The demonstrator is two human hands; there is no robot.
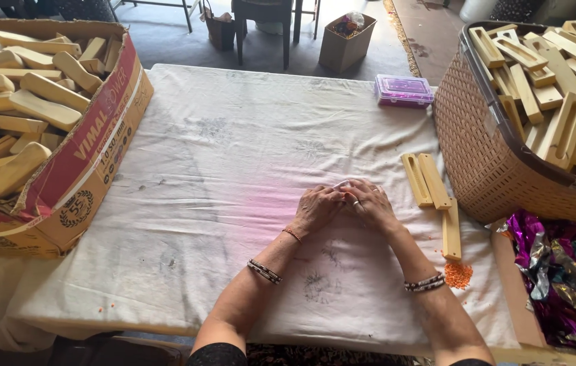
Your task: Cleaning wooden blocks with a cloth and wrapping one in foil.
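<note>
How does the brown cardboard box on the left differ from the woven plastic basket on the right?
The brown cardboard box has flat printed walls; the woven plastic basket has latticed tan walls. The box holds rounded solid wooden blocks; the basket holds slotted wooden frames. Both stand on the white cloth, heaped full.

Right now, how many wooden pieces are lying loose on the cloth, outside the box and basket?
3. Two lie side by side just right of the hands, near the basket; a third lies below them, by orange beads. The hands might hide something small.
</note>
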